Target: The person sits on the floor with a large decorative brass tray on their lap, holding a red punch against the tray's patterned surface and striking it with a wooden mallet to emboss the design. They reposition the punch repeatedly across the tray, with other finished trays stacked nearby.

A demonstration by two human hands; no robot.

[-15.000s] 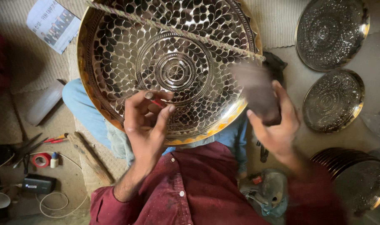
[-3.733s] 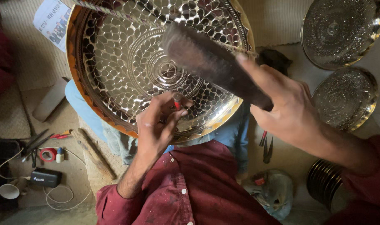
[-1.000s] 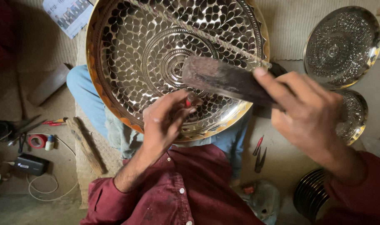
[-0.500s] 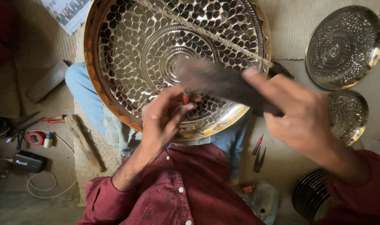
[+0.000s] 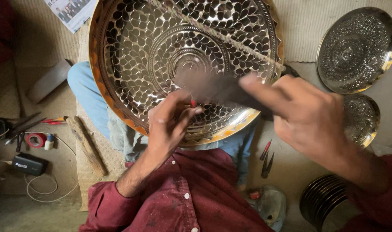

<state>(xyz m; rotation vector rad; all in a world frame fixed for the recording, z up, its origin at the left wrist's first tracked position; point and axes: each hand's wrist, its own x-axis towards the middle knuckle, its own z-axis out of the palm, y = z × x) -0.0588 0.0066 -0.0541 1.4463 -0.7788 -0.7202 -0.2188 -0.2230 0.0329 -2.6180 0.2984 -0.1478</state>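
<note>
A large engraved brass tray (image 5: 131, 60) with leaf patterns rests on my lap, and a rope (image 5: 230, 41) crosses its upper right. My left hand (image 5: 168, 124) sits on the tray's lower rim area, pinching a small red-tipped punch (image 5: 193, 103) upright against the metal. My right hand (image 5: 307, 120) grips the handle of a dark hammer (image 5: 208, 88), whose blurred head hangs just above the punch.
Two smaller engraved plates (image 5: 357, 49) (image 5: 361, 118) lie at the right, with a stack of plates (image 5: 324, 202) below them. Small red-handled tools (image 5: 265, 157) lie by my knee. A wooden stick (image 5: 86, 146), tape, pliers and a black box with a cable lie at the left.
Over the last second the hammer has swung left and down toward the punch and is motion-blurred. My left hand keeps the punch in the same place on the tray.
</note>
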